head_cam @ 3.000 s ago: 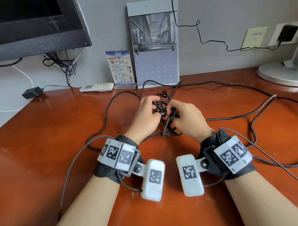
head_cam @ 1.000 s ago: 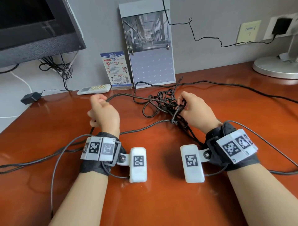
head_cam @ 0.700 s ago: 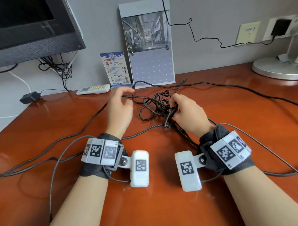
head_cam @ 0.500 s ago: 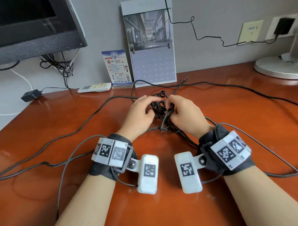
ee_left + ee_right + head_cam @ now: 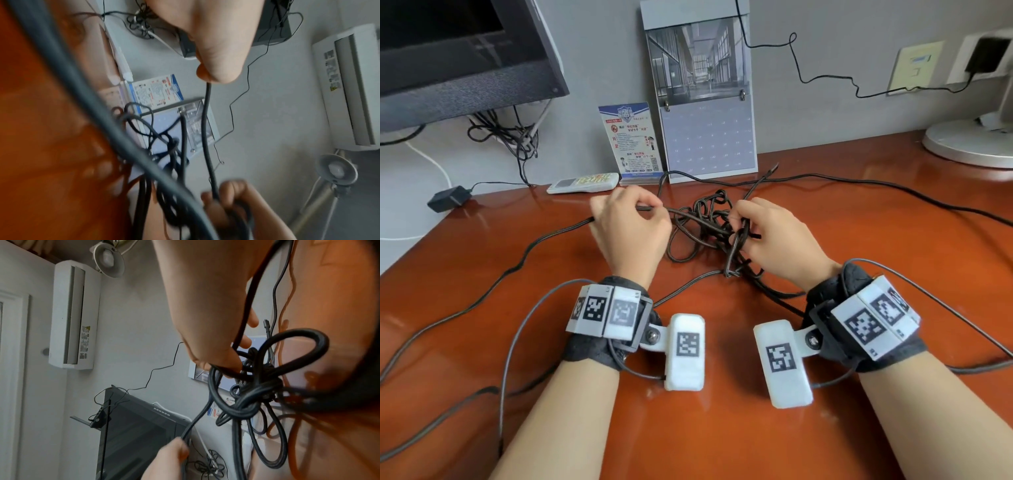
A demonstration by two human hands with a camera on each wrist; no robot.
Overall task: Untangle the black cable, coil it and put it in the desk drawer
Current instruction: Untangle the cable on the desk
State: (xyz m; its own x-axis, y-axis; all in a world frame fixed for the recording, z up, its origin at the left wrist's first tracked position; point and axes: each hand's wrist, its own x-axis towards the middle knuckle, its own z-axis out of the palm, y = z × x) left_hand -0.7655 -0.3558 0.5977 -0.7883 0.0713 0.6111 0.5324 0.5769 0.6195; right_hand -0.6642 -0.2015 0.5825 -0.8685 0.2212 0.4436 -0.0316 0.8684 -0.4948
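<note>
The left hand (image 5: 631,236) pinches one strand of the black cable (image 5: 702,222) while the right hand (image 5: 777,240) grips its knotted tangle above the counter (image 5: 859,222).

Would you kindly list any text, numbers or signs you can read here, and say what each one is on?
No wording can be read.
Blue-and-white card: printed text and a QR code, too small.
Calendar: faint date grid, unreadable.
Air conditioner: yellow warning triangle on a sticker, print blurred.
Wrist markers: black-and-white square codes, no letters.
</note>
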